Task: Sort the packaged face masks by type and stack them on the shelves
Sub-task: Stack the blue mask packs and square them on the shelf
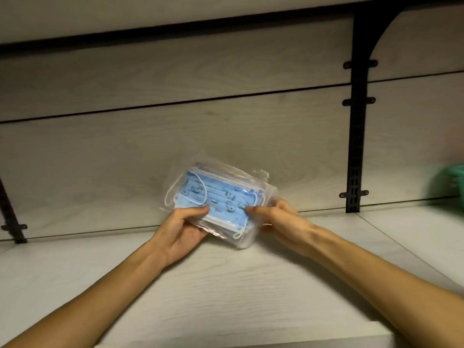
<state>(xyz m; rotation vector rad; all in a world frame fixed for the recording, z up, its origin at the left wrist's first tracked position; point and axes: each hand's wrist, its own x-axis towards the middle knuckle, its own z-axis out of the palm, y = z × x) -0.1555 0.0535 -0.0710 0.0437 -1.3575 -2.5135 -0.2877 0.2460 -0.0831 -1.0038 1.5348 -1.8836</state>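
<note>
Pale wood-grain boards make up the shelf [226, 285] and the wall panels [175, 136] behind it, all lit dimly and warmly. Held just above the back part of that shelf, close to the wall, is a small stack of packaged face masks [218, 202]: clear plastic bags, several layered together, with the top one showing a blue mask printed with little dark cartoon figures and fitted with white ear loops. The stack is tilted, its left end higher and its lower right corner dipping toward the shelf; whether that corner touches the board I cannot tell. The left hand [183, 227] grips the near left edge, thumb lying across the top of the bag and fingers curled underneath. The right hand [278, 217] pinches the right end, thumb on top near the blue mask and the other fingers wrapped behind the crinkled plastic. Both bare forearms reach in from the bottom corners. Further out, a black metal upright [355, 146] with rows of slots runs up the wall on the right, curving at the top into a bracket under an upper shelf [150, 11]. Another black bracket [10, 217] slants at the far left. At the right edge sits something green [452, 182], too blurred to identify.
</note>
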